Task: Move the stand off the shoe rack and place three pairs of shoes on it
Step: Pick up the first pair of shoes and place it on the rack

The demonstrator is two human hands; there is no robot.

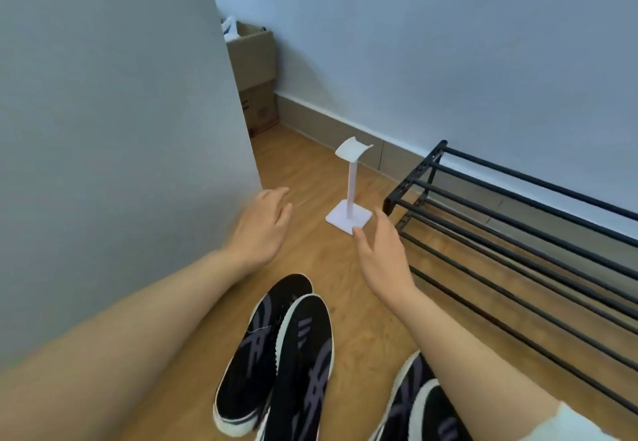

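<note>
Stand [350, 188] is already off the shoe rack [518, 233] and sitting upright on the wood floor, just past your fingertips and between your two hands. Your left hand [264, 230] and right hand [381, 261] are both spread open and holding nothing; the right thumb looks very close to the base corner, though I can't tell if it's actually touching.

Main thing to watch from here — that stand looks tall and skinny on a small square base, so a careless swipe from your right hand, or a shoe swung past it toward the rack, could tip it over.

Its long axis runs straight up, pole vertical, with the curved cradle on top.

One pair of black sneakers [276, 364] lies under your wrists, toes pointing away from you toward the stand. A second pair [414, 406] sits beneath your right forearm — partly hidden. The rack looks bare, so all the shoe placing seems left to do.
</note>
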